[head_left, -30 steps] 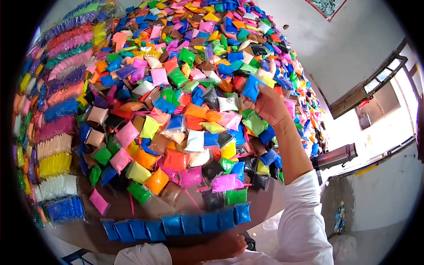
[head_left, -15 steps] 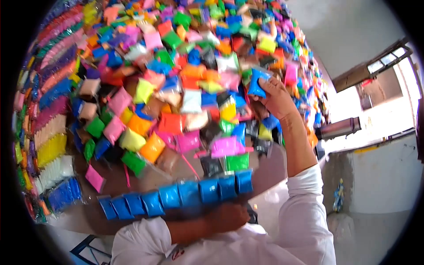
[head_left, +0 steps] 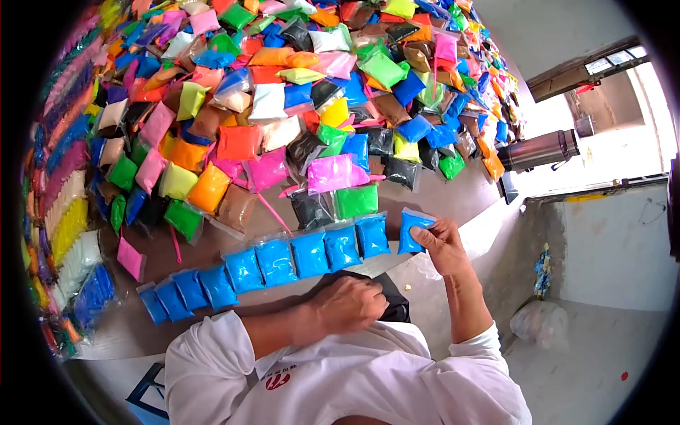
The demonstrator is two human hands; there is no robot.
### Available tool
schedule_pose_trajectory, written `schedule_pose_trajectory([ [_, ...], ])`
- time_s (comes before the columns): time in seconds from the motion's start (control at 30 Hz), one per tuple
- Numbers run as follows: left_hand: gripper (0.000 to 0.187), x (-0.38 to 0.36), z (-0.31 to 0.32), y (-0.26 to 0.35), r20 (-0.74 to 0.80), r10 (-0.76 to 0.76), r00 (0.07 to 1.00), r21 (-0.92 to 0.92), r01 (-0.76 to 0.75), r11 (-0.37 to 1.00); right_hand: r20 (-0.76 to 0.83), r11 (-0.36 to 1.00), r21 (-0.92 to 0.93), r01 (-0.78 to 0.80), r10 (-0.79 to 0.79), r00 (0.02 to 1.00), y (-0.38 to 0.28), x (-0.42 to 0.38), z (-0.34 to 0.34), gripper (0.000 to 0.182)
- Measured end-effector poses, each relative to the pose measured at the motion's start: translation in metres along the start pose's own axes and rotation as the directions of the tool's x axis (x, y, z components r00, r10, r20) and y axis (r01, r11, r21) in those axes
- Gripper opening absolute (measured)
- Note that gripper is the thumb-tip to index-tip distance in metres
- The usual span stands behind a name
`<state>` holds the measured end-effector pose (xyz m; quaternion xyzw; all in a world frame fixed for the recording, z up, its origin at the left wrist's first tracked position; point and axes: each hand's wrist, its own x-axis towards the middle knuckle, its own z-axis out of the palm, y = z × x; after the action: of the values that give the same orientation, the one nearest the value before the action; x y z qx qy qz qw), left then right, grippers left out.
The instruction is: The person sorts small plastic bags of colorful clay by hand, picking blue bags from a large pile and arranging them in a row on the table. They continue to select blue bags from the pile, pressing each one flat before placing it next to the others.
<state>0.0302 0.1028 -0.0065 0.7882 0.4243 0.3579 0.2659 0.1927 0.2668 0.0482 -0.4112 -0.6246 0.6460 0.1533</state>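
Between the thumb and fingers of my right hand [head_left: 445,246] is a small blue packet [head_left: 413,228], clear-edged and soft-looking. It is at the right end of a row of matching blue packets [head_left: 275,261] lined up near the table's front edge. My left hand [head_left: 348,301] is curled into a loose fist in front of my body, just below the row, with nothing visible in it. Beyond the row, a pink packet [head_left: 330,173] and a green packet [head_left: 356,202] lie at the near side of a large multicoloured heap.
The heap of packets [head_left: 269,103] covers much of the table [head_left: 425,191]. Sorted rows of packets [head_left: 67,212] run along the left. A metal flask [head_left: 540,150] is at the right edge, near a bright opening. A pale plastic bag [head_left: 540,324] sits on the floor at right.
My right hand has come from over the heap toward me, bringing the blue packet to the right end of the row. My left hand remains curled near my body. The view has shifted slightly.
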Motion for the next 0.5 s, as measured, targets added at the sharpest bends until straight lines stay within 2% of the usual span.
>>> schedule_pose_trajectory([
  [0.07,0.024,0.001,-0.001,0.001,0.009,-0.005,1.000,0.016,0.004,1.000,-0.041,0.998,0.025,0.050,-0.049,0.998,0.003,-0.004,0.001,0.027],
  [0.17,0.025,0.006,-0.006,0.004,-0.014,0.017,1.000,0.053,-0.017,0.998,-0.012,0.997,0.047,0.062,-0.062,0.998,0.012,-0.007,-0.002,0.037],
  [0.23,0.026,0.007,-0.006,0.005,-0.037,-0.011,0.999,0.030,0.012,0.999,-0.121,0.994,0.106,0.034,-0.021,0.992,0.004,-0.009,0.007,0.037],
  [0.33,0.029,0.007,-0.007,0.006,-0.070,-0.041,0.997,-0.004,0.041,0.999,-0.109,0.984,0.178,0.008,0.012,0.994,0.011,-0.012,0.003,0.037],
  [0.43,0.031,0.010,-0.012,0.007,-0.069,-0.057,0.996,-0.028,0.055,0.998,-0.064,0.983,0.180,0.032,-0.021,0.998,0.015,-0.024,0.000,0.037],
  [0.5,0.032,0.011,-0.015,0.008,-0.057,-0.073,0.996,-0.039,0.071,0.997,-0.088,0.986,0.169,0.013,0.002,0.996,0.019,-0.029,-0.001,0.038],
])
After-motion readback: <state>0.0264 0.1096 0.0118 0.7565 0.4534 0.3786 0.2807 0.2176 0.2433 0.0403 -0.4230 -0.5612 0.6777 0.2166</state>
